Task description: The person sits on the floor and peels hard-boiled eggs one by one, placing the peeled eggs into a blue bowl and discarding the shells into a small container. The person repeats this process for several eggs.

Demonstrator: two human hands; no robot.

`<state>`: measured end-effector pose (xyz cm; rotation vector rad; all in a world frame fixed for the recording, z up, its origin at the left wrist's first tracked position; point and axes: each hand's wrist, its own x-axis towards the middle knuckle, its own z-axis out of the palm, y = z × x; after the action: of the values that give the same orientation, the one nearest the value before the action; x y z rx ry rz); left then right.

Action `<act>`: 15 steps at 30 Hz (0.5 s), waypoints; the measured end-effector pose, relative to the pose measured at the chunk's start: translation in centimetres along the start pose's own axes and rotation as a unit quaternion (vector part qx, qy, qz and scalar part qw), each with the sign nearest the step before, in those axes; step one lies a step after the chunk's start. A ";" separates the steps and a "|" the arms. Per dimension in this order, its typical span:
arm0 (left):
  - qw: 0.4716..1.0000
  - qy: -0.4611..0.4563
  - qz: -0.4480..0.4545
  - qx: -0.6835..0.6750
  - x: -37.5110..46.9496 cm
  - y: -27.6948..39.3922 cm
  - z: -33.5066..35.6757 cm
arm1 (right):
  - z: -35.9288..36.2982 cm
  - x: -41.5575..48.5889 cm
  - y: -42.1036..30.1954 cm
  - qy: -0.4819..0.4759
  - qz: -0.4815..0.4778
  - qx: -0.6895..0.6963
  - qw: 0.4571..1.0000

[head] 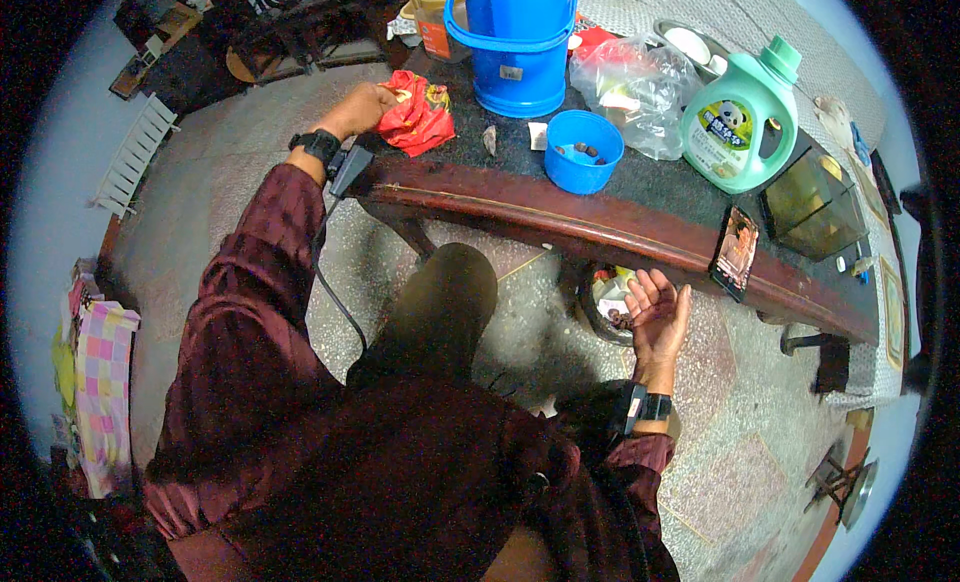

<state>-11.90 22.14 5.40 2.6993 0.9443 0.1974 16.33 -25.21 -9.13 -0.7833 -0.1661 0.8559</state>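
Observation:
My left hand [360, 110] grips the edge of a crumpled red plastic bag [420, 116] at the left corner of the dark tabletop. Palm up and fingers spread, my right hand [658, 315] holds nothing in front of the table's wooden edge. Beyond that hand, lower down, a waste bin [600, 323] on the floor holds wrappers and small dark bits. On the table a small round blue container [571, 171] has several small brown pieces in it. A scrap of white paper [538, 136] and a small greyish piece [490, 140] lie between the bag and the container.
A tall blue bucket [517, 71] stands behind the small container. To its right are a clear plastic bag [637, 105], a green detergent jug [742, 124] and a dark transparent box [814, 203]. A phone [736, 253] lies at the wooden edge [540, 207]. A black cable [330, 289] hangs by my left forearm.

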 end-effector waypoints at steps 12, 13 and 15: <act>0.997 0.060 0.034 0.041 5.5 -5.4 5.3 | -0.3 0.6 0.7 0.021 0.002 -0.057 0.998; 0.986 0.050 0.087 0.132 6.0 -6.0 5.2 | -0.3 0.7 0.7 0.015 0.001 -0.058 0.998; 0.983 0.010 0.084 0.160 6.6 -6.4 4.6 | -0.2 0.7 0.5 0.027 -0.008 -0.039 0.999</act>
<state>-9.52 30.08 -0.67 3.0813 0.8137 0.1121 16.54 -24.59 -9.75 -0.8763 -0.1587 0.8153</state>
